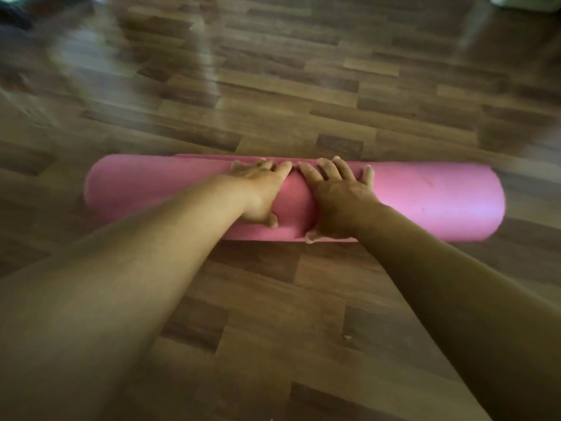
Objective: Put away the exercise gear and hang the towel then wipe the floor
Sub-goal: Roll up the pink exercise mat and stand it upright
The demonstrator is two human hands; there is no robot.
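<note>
Pressing down side by side on a rolled pink exercise mat [425,199] lying across the wooden floor [303,101]: left hand [261,192] and right hand [340,199], fingers spread flat, fingertips nearly touching.

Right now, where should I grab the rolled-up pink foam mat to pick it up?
Probably around the middle of the rolled-up pink foam mat, from above. It lies sideways on the wooden floor, and the left hand and right hand already press there, which should keep it balanced and rolled.

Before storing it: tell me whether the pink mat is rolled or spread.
Rolled: the pink mat lies as a cylinder on the floor.
</note>
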